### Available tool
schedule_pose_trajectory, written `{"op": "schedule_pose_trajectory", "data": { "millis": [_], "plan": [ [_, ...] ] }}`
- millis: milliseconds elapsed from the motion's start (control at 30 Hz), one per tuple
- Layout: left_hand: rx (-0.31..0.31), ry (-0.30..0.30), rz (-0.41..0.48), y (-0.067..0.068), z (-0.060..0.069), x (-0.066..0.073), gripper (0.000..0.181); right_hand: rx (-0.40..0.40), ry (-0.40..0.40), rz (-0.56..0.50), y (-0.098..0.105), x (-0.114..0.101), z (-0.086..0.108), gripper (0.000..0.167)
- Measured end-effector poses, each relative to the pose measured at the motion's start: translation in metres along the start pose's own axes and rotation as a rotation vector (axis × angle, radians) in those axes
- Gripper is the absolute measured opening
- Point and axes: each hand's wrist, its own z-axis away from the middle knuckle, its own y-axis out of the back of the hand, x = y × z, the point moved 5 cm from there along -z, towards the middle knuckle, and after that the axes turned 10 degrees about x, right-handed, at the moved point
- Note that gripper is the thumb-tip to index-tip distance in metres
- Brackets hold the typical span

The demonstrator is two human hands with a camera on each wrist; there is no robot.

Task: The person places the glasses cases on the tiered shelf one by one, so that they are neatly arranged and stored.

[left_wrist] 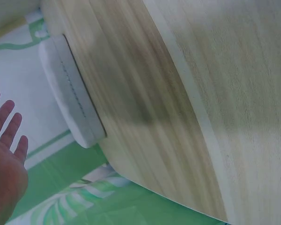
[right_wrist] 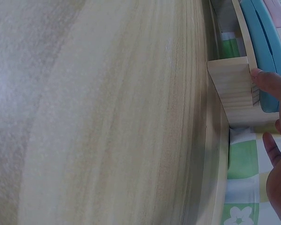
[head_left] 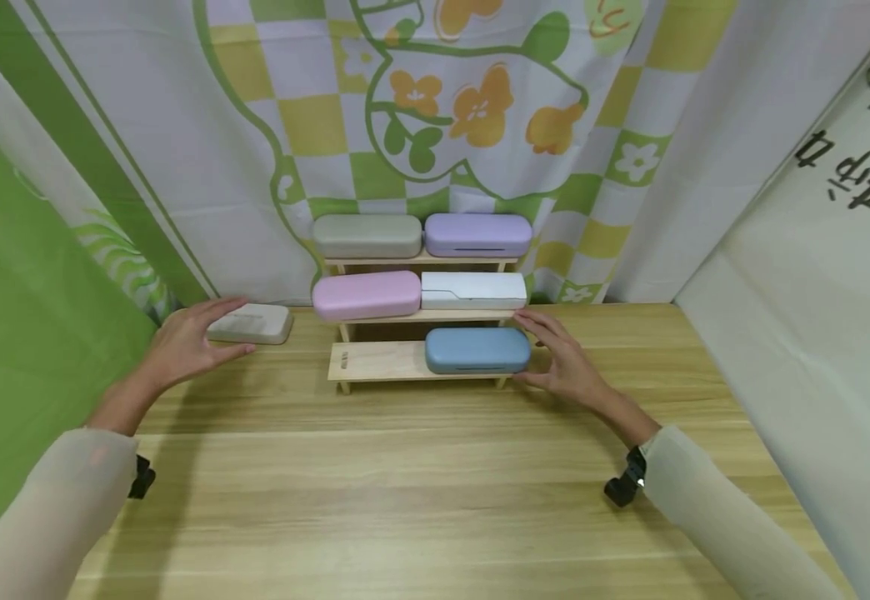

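Observation:
My left hand (head_left: 187,342), fingers spread, hovers by a white glasses case (head_left: 273,323) on the tabletop at the left. In the left wrist view a gap shows between that hand and the case (left_wrist: 68,91). A small three-step wooden rack (head_left: 386,360) stands at the back. My right hand (head_left: 566,362) is at the rack's right end, its thumb touching the bottom step's edge beside a blue glasses case (head_left: 477,350). Its index fingertip is near the middle step, which bears a pink case (head_left: 367,295) and a white-and-grey case (head_left: 474,290).
On the top step sit a grey-green case (head_left: 367,237) and a lilac case (head_left: 478,235). A patterned curtain (head_left: 472,179) hangs right behind the rack. Green cloth (head_left: 37,292) borders the left side, and a white sheet (head_left: 802,333) the right. Bare wooden tabletop (head_left: 405,492) lies in front.

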Motion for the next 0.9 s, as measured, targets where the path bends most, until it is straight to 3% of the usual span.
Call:
{"op": "schedule_pose_trajectory", "data": {
  "millis": [300,667,900],
  "plan": [
    [-0.09,0.055,-0.058,-0.017,-0.001,-0.027,0.083,0.011,0.011,-0.002,0.0,-0.002,0.0,0.106],
    [-0.124,0.079,-0.008,-0.032,-0.002,-0.047,0.084,0.016,0.022,-0.016,-0.001,-0.003,-0.001,0.106],
    [-0.123,0.056,-0.019,-0.037,-0.005,-0.05,0.083,0.02,0.024,-0.013,-0.001,-0.002,-0.001,0.106]
  ]
}}
